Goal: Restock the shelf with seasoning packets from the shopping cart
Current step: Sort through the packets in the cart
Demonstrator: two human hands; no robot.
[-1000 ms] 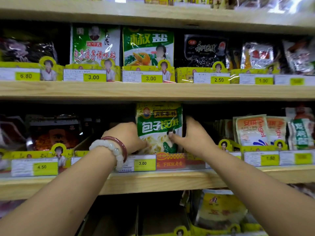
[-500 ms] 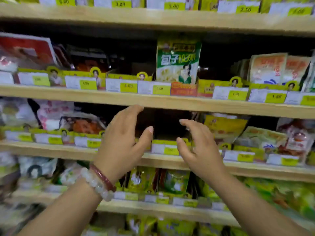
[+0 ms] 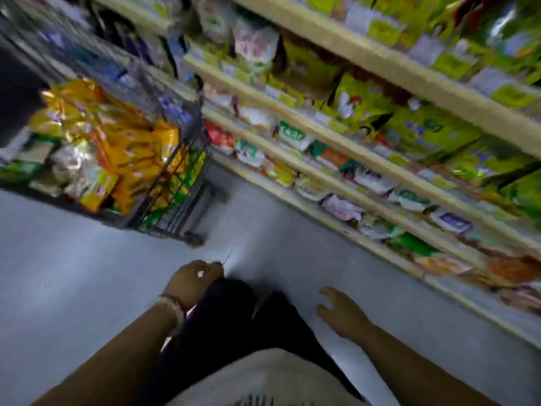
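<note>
The shopping cart (image 3: 164, 183), a dark wire one, sits on the floor at the left, piled with shiny yellow and gold seasoning packets (image 3: 117, 133), all pretty blurry. The shelf (image 3: 351, 148) runs along the right, its pale wooden tiers packed with green and yellow packs.

Two hands show, the left hand (image 3: 195, 281) and the right hand (image 3: 342, 313), each with one bare forearm behind it. One shopping cart (image 3: 164, 183) stands on the floor (image 3: 73, 259), heaped with seasoning packets (image 3: 111, 136) too blurred to count. About five shelf boards (image 3: 366, 159) run across the right, stocked with many packets (image 3: 360, 98), their number lost in the blur. At least two bracelets (image 3: 172, 304) circle the left wrist
</note>
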